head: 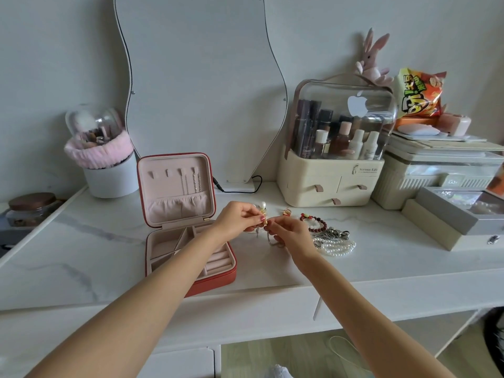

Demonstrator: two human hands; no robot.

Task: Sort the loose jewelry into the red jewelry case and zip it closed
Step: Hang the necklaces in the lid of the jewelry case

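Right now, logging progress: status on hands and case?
Left hand and right hand pinch gold jewelry. Red case open. Pearls, beads loose on tabletop.

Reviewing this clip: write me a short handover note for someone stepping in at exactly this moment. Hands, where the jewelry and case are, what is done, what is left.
Left hand and right hand both pinch a small gold piece with a thin chain above the table, just right of the case.
The red jewelry case lies open, lid upright; two chains already hang from the lid hooks. The tray compartments look empty, as far as they show.
Still loose on the table: pearl strand, red bead bracelet, silver piece, a small gold item.
Left: place the held piece, sort the rest, zip the case.
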